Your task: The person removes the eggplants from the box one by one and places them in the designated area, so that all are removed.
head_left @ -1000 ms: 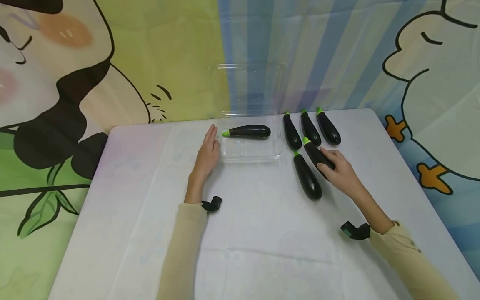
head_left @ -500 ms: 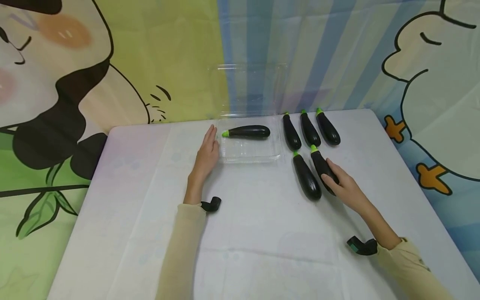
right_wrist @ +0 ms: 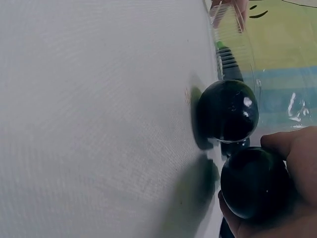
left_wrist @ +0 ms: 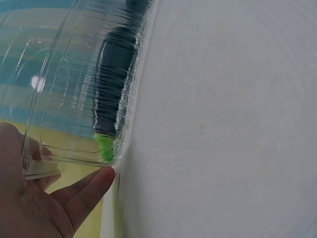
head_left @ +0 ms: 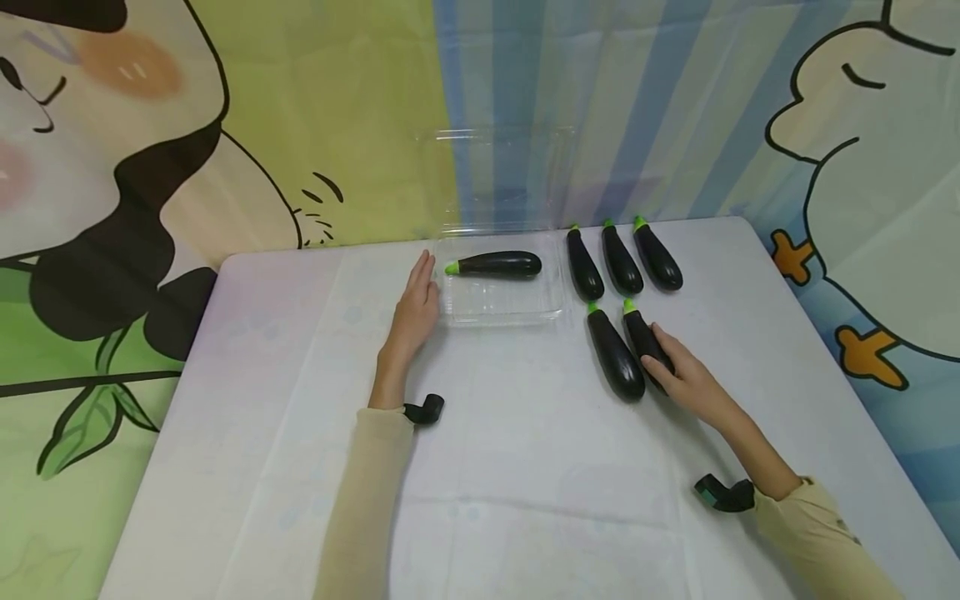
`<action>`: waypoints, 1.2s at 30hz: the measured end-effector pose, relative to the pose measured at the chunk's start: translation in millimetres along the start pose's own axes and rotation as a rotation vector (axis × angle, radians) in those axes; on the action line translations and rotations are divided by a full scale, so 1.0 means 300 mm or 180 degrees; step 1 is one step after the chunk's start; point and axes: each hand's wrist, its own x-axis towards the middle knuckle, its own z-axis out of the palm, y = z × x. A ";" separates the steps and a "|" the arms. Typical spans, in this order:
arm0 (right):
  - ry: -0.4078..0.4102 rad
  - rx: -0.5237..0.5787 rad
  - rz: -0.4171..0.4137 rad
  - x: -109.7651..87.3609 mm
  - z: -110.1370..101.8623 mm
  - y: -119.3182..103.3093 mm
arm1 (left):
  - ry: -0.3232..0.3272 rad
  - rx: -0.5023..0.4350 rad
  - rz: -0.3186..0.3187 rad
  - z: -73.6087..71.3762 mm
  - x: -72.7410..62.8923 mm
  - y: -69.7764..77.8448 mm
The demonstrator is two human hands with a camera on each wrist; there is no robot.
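Observation:
A toy-like eggplant (head_left: 641, 332) with a green tip is gripped by my right hand (head_left: 693, 379), thumb on one side and fingers on the other. In the right wrist view, the rounded end of this eggplant (right_wrist: 252, 183) appears slightly raised over its shadow. Just left of it lies another eggplant (head_left: 616, 354). My left hand (head_left: 414, 312) touches the left side of a clear plastic box (head_left: 501, 318) with its fingers extended. Inside the box a single eggplant (head_left: 498, 264) lies sideways, green end toward the left hand.
Three eggplants stand in a slanted row behind: the left one (head_left: 585, 265), the middle one (head_left: 622, 260) and the right one (head_left: 658, 257). The box's clear lid (head_left: 502, 179) stands raised against the printed backdrop (head_left: 360, 100). A white cloth covers the table (head_left: 525, 467).
My right hand has drawn the eggplant back toward me and slightly right, now beside the other front eggplant. The left hand and the box have stayed put.

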 end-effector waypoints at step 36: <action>-0.0097 -0.0083 -0.0078 0.018 0.019 0.034 | 0.0010 0.0019 -0.0003 0.002 0.000 -0.003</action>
